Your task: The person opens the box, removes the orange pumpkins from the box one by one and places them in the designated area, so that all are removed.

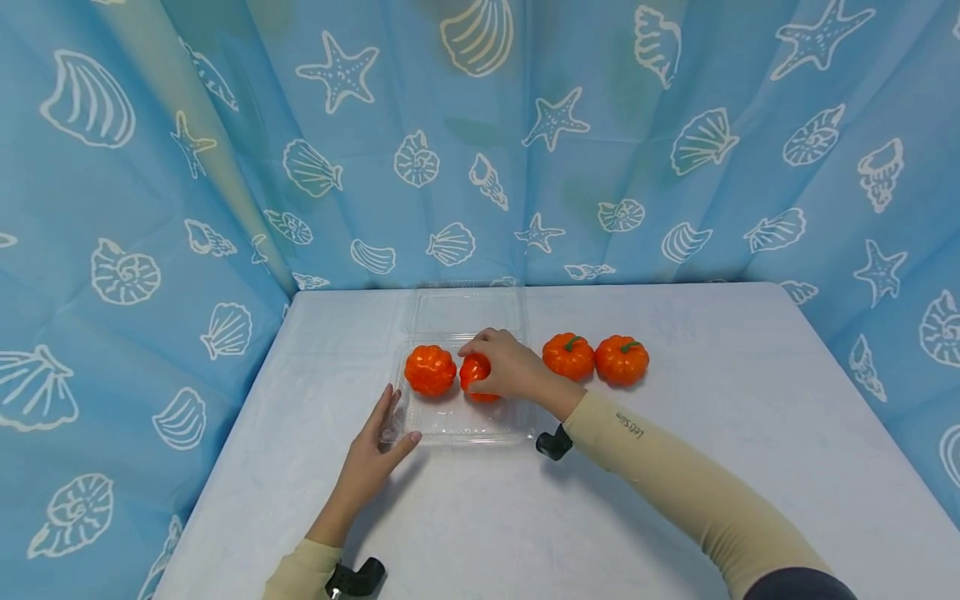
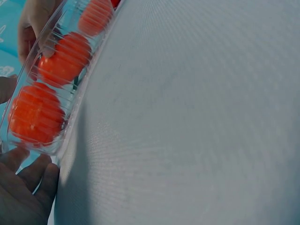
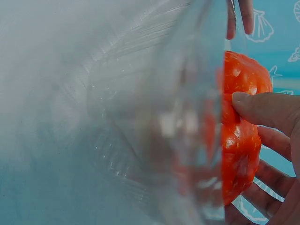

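Your hands at the clear tray (image 1: 517, 433)
Right hand (image 1: 506, 367) grips a pumpkin (image 1: 474, 371) inside the tray; left hand (image 1: 373, 454), fingers straight, touches its left edge.

This looks like a staged recording booth, not a lived-in room. A blue curtain (image 1: 480, 142) printed with white shells and starfish hangs in folds on three sides and closes off everything behind it (no walls, furniture or windows show). In front stands a plain pale worktop (image 1: 675, 467) with a smooth, bare surface. On it sit only a few props: a clear plastic clamshell box (image 1: 465, 312) and small orange toy pumpkins (image 1: 596, 358), glossy and alike. Black devices are strapped at the person's wrists (image 1: 555, 443), which fits a set-up made for filming handwork.
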### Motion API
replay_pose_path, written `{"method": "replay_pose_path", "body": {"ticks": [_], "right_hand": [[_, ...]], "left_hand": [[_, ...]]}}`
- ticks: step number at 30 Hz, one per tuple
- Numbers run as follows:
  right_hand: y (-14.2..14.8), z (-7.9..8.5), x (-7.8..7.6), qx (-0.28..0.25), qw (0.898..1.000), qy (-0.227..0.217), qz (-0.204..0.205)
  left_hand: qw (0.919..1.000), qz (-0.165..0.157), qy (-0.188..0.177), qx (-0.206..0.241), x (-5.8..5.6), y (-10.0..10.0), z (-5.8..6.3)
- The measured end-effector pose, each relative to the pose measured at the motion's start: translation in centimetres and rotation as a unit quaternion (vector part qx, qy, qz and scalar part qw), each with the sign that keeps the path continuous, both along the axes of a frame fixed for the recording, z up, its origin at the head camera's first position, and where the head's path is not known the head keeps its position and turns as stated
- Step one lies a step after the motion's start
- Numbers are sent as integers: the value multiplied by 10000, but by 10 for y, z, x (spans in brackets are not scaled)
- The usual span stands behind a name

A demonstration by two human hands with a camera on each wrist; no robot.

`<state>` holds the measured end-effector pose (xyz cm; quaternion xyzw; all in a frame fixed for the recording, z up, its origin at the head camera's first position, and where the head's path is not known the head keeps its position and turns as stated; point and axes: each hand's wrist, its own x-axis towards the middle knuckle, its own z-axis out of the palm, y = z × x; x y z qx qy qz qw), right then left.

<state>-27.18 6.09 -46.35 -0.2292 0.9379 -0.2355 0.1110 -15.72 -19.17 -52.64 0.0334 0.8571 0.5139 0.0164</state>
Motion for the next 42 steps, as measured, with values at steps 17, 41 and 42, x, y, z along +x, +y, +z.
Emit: {"method": "replay_pose_path", "body": {"ticks": [17, 41, 42], "right_hand": [[8, -4, 4, -98, 9996, 35, 258], [23, -10, 17, -923, 9953, -64, 286], [24, -10, 17, -923, 9953, -66, 301]], "left_hand": [[10000, 1, 10, -8, 1, 2, 2], [10000, -19, 6, 67, 1, 1, 0], [10000, -21, 6, 63, 0, 1, 0]]}}
